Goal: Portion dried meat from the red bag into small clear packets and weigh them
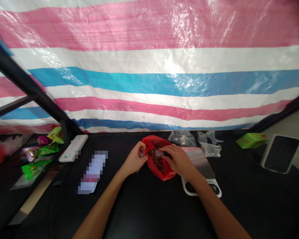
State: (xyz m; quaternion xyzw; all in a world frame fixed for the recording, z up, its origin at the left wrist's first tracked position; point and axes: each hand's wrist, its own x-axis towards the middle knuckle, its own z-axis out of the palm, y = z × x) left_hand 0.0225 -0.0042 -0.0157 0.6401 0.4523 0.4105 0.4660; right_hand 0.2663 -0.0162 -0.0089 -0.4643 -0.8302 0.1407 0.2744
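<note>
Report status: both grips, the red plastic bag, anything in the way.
Left-hand grip at left rim of red plastic bag; right-hand grip over its right side. Bag open, small brown pieces showing. Right forearm hides part of grey-topped white scale.

A makeshift workspace, seemingly — striped plastic sheeting (pixel 149 83), black frame bars (pixel 22 75), dark tabletop (pixel 142 209) with a scale (pixel 204 163).

Left hand (pixel 135 160) is touching an open red bag (pixel 152 166); right hand (pixel 179 160) is reaching inside; a scale (pixel 201 162) is lying alongside.
</note>
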